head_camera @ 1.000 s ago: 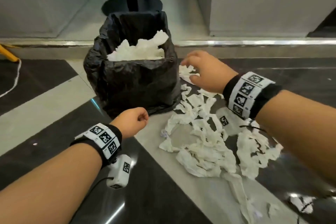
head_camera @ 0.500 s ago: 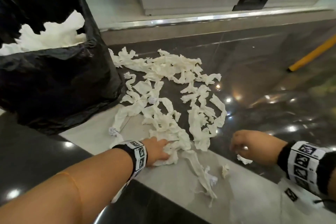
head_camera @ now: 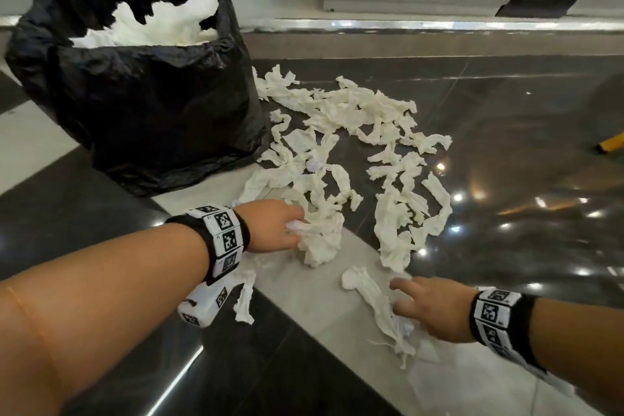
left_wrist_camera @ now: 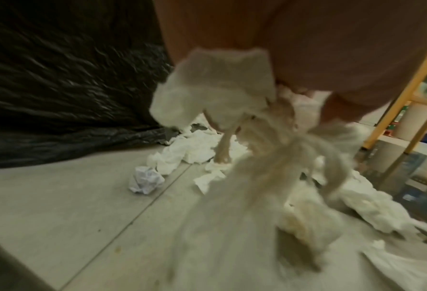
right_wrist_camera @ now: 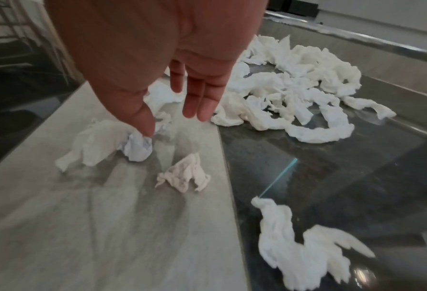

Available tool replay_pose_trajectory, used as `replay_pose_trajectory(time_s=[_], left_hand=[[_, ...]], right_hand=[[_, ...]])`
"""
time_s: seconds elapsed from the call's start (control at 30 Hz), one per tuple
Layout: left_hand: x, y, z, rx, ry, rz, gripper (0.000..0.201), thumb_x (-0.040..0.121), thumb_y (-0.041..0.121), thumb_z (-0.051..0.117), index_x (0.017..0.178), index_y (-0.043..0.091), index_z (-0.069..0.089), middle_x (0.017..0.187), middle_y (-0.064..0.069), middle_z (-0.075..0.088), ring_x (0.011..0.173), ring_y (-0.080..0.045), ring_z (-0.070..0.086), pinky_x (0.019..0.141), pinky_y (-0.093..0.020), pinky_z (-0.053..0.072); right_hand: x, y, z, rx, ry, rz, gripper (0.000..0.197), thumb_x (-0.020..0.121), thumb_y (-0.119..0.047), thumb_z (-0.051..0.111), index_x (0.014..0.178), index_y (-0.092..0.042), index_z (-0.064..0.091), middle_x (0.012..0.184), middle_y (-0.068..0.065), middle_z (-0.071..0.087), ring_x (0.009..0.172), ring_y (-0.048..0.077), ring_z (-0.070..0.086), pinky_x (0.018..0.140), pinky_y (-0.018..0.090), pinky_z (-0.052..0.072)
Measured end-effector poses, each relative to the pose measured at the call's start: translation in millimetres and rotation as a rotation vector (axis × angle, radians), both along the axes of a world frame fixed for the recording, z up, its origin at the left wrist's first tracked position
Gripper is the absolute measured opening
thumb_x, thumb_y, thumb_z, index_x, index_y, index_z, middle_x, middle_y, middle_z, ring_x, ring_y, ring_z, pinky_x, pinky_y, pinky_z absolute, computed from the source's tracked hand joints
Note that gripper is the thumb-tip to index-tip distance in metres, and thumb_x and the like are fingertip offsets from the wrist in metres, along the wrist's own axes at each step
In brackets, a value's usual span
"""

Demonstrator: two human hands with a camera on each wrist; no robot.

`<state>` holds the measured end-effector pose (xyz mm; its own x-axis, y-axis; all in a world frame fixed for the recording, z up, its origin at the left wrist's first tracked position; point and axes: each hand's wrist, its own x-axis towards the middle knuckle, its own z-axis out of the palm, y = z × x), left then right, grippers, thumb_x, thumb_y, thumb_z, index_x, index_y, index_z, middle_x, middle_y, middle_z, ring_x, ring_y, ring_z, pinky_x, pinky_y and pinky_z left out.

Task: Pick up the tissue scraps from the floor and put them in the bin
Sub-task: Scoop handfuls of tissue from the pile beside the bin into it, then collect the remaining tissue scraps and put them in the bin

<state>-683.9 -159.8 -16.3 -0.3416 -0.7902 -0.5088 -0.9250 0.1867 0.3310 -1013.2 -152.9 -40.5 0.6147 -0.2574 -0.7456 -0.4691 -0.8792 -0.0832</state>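
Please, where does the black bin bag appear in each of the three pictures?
Head: black bin bag, upper left, left of the tissue scraps.
Left wrist: fills the left side.
Right wrist: not in view.
Shared landmark: the pale floor strip.

The bin [head_camera: 152, 111] is set at the far left of the floor [head_camera: 506, 132], with tissue heaped inside it. The tissue scraps [head_camera: 354, 132] are spread on the floor just to its right, the nearest of them touching its base. The left hand [head_camera: 273, 226] is placed at the near edge of that spread, a bunch of scraps [head_camera: 320, 240] gathered in it. The right hand [head_camera: 429, 311] is held nearer and to the right, beside a long scrap [head_camera: 374, 300] and a crumpled ball [right_wrist_camera: 137, 147].
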Motion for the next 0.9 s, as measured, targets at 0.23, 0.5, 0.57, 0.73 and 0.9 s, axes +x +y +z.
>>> replay_pose_trajectory(time_s=[0.23,0.5,0.57,0.73,0.9], left_hand=[[1.8,11.0,12.7,-0.019,-0.240,-0.069,0.022,0.089,0.010,0.050,0.108,0.005,0.059,0.112,-0.011,0.053,0.097,-0.029,0.057,0.075,-0.034,0.045],[6.7,33.1,8.7,0.023,-0.169,0.095,0.015,0.084,0.000,0.041,0.083,0.015,0.045,0.093,-0.005,0.048,0.085,-0.027,0.055,0.075,-0.039,0.048],[6.3,39.0,5.7,0.027,-0.118,0.160,0.018,0.086,-0.001,0.040,0.091,0.016,0.044,0.083,-0.001,0.044,0.077,-0.023,0.049,0.065,-0.032,0.038],[9.3,52.1,-9.6,0.105,-0.141,0.175,0.026,0.088,0.000,0.037,0.105,0.018,0.044,0.089,-0.006,0.049,0.078,-0.024,0.050,0.059,-0.027,0.035],[0.1,73.3,-38.1,0.192,-0.232,0.043,0.036,0.086,0.020,0.055,0.120,0.018,0.042,0.116,-0.008,0.049,0.100,-0.027,0.056,0.083,-0.036,0.046]], right_hand=[[16.8,5.1,-23.1,0.116,0.000,0.216,0.077,0.084,-0.034,0.063,0.139,-0.051,0.011,0.158,0.006,-0.014,0.125,0.036,0.034,0.091,0.048,0.048],[25.0,17.7,-40.7,0.051,-0.036,0.050,0.024,0.089,-0.017,0.048,0.112,-0.020,0.053,0.145,0.016,0.022,0.114,0.036,0.040,0.087,0.045,0.049],[26.6,14.5,-39.7,0.036,-0.022,0.019,0.026,0.094,-0.018,0.041,0.117,-0.012,0.053,0.133,0.017,0.039,0.106,0.031,0.047,0.086,0.039,0.044],[27.5,-14.2,-26.5,0.072,-0.140,-0.340,0.028,0.089,-0.008,0.041,0.111,-0.012,0.058,0.116,0.005,0.055,0.105,0.021,0.054,0.087,0.026,0.039],[17.3,-46.0,-2.0,0.135,-0.597,-0.998,0.018,0.088,-0.002,0.043,0.086,-0.013,0.058,0.084,0.000,0.055,0.082,0.019,0.052,0.066,0.025,0.040]])
